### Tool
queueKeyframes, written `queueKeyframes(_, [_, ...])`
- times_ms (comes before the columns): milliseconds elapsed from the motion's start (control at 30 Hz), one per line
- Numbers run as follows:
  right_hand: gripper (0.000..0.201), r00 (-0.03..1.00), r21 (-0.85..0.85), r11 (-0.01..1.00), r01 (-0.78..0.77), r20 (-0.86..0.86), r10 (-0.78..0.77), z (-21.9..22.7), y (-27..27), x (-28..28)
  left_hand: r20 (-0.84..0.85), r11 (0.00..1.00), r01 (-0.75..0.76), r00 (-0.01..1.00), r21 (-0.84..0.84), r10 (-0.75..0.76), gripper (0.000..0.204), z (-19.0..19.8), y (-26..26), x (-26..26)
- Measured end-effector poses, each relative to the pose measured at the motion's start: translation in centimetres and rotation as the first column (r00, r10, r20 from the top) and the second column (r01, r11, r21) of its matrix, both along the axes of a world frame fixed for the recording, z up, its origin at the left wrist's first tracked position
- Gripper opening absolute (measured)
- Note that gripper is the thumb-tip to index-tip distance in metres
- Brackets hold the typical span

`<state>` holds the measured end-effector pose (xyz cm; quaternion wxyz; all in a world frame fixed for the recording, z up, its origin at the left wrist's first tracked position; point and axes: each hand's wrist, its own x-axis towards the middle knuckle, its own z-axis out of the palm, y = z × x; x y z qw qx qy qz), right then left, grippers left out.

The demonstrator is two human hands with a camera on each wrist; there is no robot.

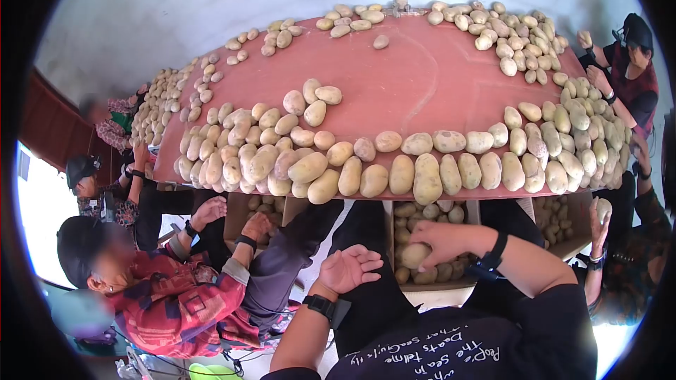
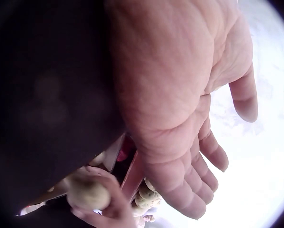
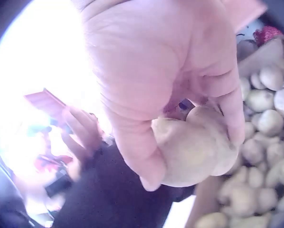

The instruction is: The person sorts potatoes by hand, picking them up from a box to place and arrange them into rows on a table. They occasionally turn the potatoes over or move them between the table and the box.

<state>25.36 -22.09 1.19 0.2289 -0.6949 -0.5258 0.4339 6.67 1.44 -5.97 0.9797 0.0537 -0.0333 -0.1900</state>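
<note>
My right hand (image 1: pixel 451 241) reaches over a cardboard box (image 1: pixel 389 239) of potatoes, thumb and fingers gripping a pale, lumpy potato (image 1: pixel 414 255). The right wrist view shows this potato (image 3: pixel 189 147) pinched between thumb and fingertips, with more potatoes (image 3: pixel 270 123) lying in the box beside it. My left hand (image 1: pixel 348 269) is held over my lap with nothing in it, palm turned up and fingers loosely spread. Close up, the left wrist view shows the same bare palm (image 2: pixel 170 95). A row of potatoes (image 1: pixel 401 174) lines the near edge of the red table (image 1: pixel 380 98).
Potatoes are heaped along the table's left (image 1: pixel 239 144) and right (image 1: pixel 563 137) sides. Further boxes of potatoes stand under its edge, left (image 1: pixel 232 222) and right (image 1: pixel 577 232). A person (image 1: pixel 169 288) sits close on my left; another hand (image 1: pixel 598 229) at right holds a potato.
</note>
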Motion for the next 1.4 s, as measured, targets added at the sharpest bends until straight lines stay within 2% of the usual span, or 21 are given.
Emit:
queueKeyframes(67, [0.060,0.998,0.203,0.979,-0.024,-0.048,0.034,3.7,2.4,2.1,0.004,1.000,0.004,1.000,-0.012,-0.004,0.055,-0.3,0.0,-0.1])
queueKeyframes(133, [0.058,0.989,0.294,0.951,0.100,-0.137,-0.062,7.4,5.3,4.4,0.012,1.000,0.005,1.000,-0.020,-0.005,0.055,-0.2,-0.1,0.0])
queueKeyframes(200, [0.053,0.965,0.261,0.934,0.245,-0.157,-0.209,9.7,8.7,7.0,0.013,1.000,0.002,1.000,-0.025,-0.002,0.055,0.0,-0.1,-0.2])
queueKeyframes(267, [0.061,0.937,0.358,0.868,0.345,-0.194,-0.292,9.4,12.5,10.0,0.015,1.000,-0.001,1.000,-0.029,0.001,0.056,-0.1,-0.1,-0.2])
queueKeyframes(333, [0.064,0.914,0.233,0.894,0.383,0.048,-0.404,7.7,16.2,13.1,0.027,0.999,-0.009,1.000,-0.036,0.010,0.057,-0.2,0.1,-0.3])
queueKeyframes(433, [0.062,0.856,-0.022,0.862,0.506,0.131,-0.500,7.0,19.7,14.4,0.026,0.999,-0.013,1.000,-0.052,0.014,0.059,-0.2,0.1,-0.4])
queueKeyframes(500, [0.060,0.807,-0.014,0.827,0.562,0.229,-0.544,4.8,21.1,14.3,0.024,0.998,-0.011,1.000,-0.063,0.012,0.059,-0.2,0.4,-0.4])
queueKeyframes(567, [0.048,0.792,-0.061,0.849,0.525,0.400,-0.461,2.9,22.7,14.6,0.020,0.997,-0.008,1.000,-0.073,0.009,0.060,-0.3,0.6,-0.5])
queueKeyframes(667, [0.044,0.647,0.053,0.861,0.506,0.637,-0.420,0.7,24.3,13.1,0.017,0.998,-0.004,1.000,-0.068,0.005,0.062,-0.2,0.6,-0.4])
queueKeyframes(700, [0.045,0.719,-0.136,0.889,0.437,0.647,-0.254,2.9,24.2,12.6,0.016,0.998,-0.006,1.000,-0.062,0.007,0.062,-0.2,0.5,-0.4])
queueKeyframes(833, [0.043,0.742,0.042,0.879,0.475,0.518,-0.425,2.1,23.0,12.7,0.015,0.999,-0.020,1.000,-0.034,0.020,0.062,0.2,0.5,-0.3])
queueKeyframes(933, [0.040,0.788,0.231,0.859,0.456,0.344,-0.511,-1.3,21.8,14.5,0.001,0.999,-0.033,0.999,-0.018,0.033,0.062,-0.1,0.2,-0.4])
queueKeyframes(967, [0.039,0.811,0.189,0.891,0.413,0.370,-0.454,1.1,20.6,14.1,0.005,0.999,-0.035,0.999,-0.014,0.036,0.062,-0.2,0.1,-0.4])
queueKeyframes(1067, [0.044,0.896,0.323,0.908,0.267,0.265,-0.357,-0.6,19.7,16.2,0.012,0.998,-0.045,0.999,-0.035,0.046,0.061,-0.4,-0.3,-0.3])
queueKeyframes(1133, [0.045,0.898,0.293,0.885,0.363,0.143,-0.416,0.6,18.2,15.3,0.018,0.999,-0.034,0.999,-0.012,0.034,0.061,-0.2,-0.3,-0.1])
queueKeyframes(1167, [0.043,0.889,0.335,0.861,0.382,0.122,-0.442,1.3,17.4,14.6,0.012,0.999,-0.035,0.999,-0.005,0.035,0.061,-0.2,-0.4,0.0])
queueKeyframes(1267, [0.035,0.882,0.516,0.797,0.314,0.151,-0.446,4.7,14.5,11.0,0.003,0.999,-0.037,0.999,0.004,0.037,0.061,-0.3,-0.5,-0.2])
queueKeyframes(1333, [0.033,0.947,0.450,0.872,0.192,0.149,-0.286,6.4,11.2,7.2,0.014,0.999,-0.045,0.999,0.012,0.045,0.061,-0.4,-0.4,-0.3])
queueKeyframes(1400, [0.032,0.999,0.467,0.884,-0.022,-0.028,0.040,6.8,7.0,2.9,0.028,0.999,-0.043,0.999,-0.015,0.044,0.061,-0.6,-0.3,-0.3])
